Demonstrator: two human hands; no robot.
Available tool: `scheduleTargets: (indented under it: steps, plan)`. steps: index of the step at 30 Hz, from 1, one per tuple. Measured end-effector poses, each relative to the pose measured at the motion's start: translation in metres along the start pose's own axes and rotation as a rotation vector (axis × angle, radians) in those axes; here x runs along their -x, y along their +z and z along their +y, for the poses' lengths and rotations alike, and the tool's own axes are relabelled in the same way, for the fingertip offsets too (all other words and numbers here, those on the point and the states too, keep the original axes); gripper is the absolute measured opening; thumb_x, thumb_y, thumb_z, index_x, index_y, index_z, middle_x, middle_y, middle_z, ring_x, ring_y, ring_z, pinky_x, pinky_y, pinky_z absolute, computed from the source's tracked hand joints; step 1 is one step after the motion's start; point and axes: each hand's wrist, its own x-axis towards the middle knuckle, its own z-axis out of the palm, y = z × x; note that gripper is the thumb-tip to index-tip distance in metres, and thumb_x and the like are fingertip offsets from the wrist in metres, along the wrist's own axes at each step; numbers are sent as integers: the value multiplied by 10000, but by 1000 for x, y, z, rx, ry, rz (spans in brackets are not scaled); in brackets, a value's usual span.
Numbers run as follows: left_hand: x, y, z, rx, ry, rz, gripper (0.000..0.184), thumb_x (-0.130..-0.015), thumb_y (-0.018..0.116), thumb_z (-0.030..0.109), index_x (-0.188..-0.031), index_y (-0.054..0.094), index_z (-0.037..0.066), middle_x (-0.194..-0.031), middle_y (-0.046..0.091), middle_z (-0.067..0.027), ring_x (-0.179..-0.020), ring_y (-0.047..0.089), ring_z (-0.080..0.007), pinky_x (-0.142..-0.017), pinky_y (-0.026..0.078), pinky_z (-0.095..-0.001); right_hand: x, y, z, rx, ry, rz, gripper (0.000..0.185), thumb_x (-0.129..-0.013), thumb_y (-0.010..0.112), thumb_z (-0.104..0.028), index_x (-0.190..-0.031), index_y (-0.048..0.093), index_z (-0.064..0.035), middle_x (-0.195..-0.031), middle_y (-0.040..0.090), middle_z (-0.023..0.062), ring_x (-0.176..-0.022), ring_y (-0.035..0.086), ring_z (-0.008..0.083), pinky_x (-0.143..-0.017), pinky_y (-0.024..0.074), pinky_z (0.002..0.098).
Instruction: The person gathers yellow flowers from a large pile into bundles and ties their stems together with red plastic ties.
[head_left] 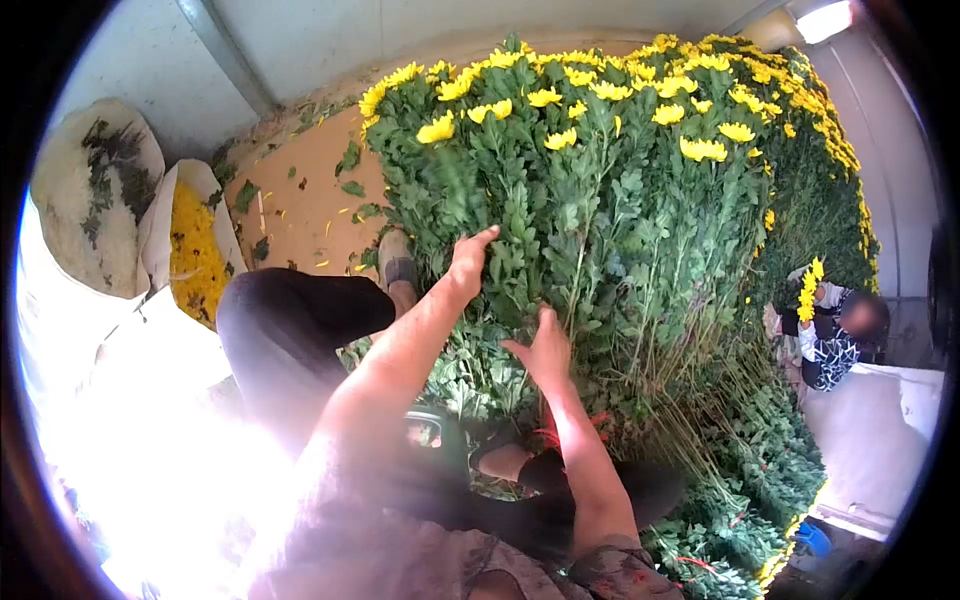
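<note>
Tall yellow chrysanthemums [545, 97] with leafy green stems stand packed before me. My left hand [468, 262] reaches in among the leaves at the left of the bunch, its thumb stretched out and its other fingers partly hidden. Just above it, some leaves [460, 185] are smeared by motion. Lower and to the right, my right hand [546, 348] is at the lower leaves with thumb and forefinger apart; its remaining fingers are out of sight. Leaves fill the gap between both hands, and I make out no stem firmly gripped.
Two pale sacks stand at the left, one with yellow petals [197, 245], the other with whitish material [85, 210]. Brown board [300, 205] with scattered leaves lies beyond my knee. More stems [720, 440] are heaped at the right, where another person [835, 340] sits near yellow flowers.
</note>
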Motion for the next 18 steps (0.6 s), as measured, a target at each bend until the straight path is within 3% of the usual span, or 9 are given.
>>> scheduleTargets:
  steps: [1,2,7,8,9,11,13,15,18]
  plan:
    - [12,0,-6,-450,403,192,367,-858,581,337,-1086,602,50,-1043,644,-146,-976,602,-287,-893,462,-427,2,-9,-10,-136,153,-156,682,-762,732,-193,-1293,369,33,-1255,498,223,-1134,520,327,-954,404,416]
    - [28,3,-19,-335,404,168,404,-842,596,334,-1124,582,45,-1112,613,-152,-1024,575,-308,-930,431,-444,-3,13,13,-275,61,52,685,-778,714,-265,-1293,371,30,-1280,498,242,-1178,501,338,-976,393,412]
    - [67,6,-50,-263,401,352,461,-760,657,296,-1122,572,23,-1113,608,-137,-1033,564,-325,-964,414,-459,-35,12,20,-302,146,10,696,-857,599,-387,-1386,333,-21,-1294,515,214,-1167,521,316,-950,412,394]
    - [60,-11,-45,-179,343,130,441,-734,671,272,-1090,584,28,-1091,611,-131,-1025,568,-313,-941,429,-446,-36,11,18,-182,206,-65,677,-868,579,-404,-1387,356,-31,-1269,536,212,-1147,534,324,-938,418,393]
    - [53,-28,-40,-173,337,132,441,-734,671,272,-1090,584,28,-1091,611,-131,-1025,568,-313,-941,429,-446,-37,15,23,-178,213,-70,677,-868,579,-404,-1387,356,-31,-1269,536,212,-1147,534,324,-938,418,393]
    - [52,-35,-32,-230,338,149,395,-728,674,248,-1049,598,31,-1054,617,-124,-993,579,-296,-899,455,-436,-46,35,46,-571,441,26,604,-878,605,-376,-1320,447,5,-1379,430,227,-1252,445,310,-1012,355,368]
    - [41,-41,-30,-189,406,219,373,-715,687,227,-1025,608,36,-1030,621,-123,-960,587,-288,-869,473,-427,-47,44,58,-425,470,117,571,-868,626,-338,-1285,474,20,-1340,467,224,-1232,454,331,-1003,361,378]
    - [38,-43,-31,-159,401,254,381,-698,704,218,-1023,612,40,-1019,622,-115,-940,587,-287,-860,477,-428,-40,24,36,18,373,140,536,-848,659,-312,-1238,503,21,-1273,516,207,-1199,469,334,-1004,361,394]
    - [47,-41,-31,-208,327,245,385,-676,723,189,-1017,624,40,-1013,618,-105,-924,572,-275,-848,472,-430,-34,5,-16,43,155,302,551,-822,687,-297,-1238,485,1,-1215,542,177,-1148,497,319,-949,399,409]
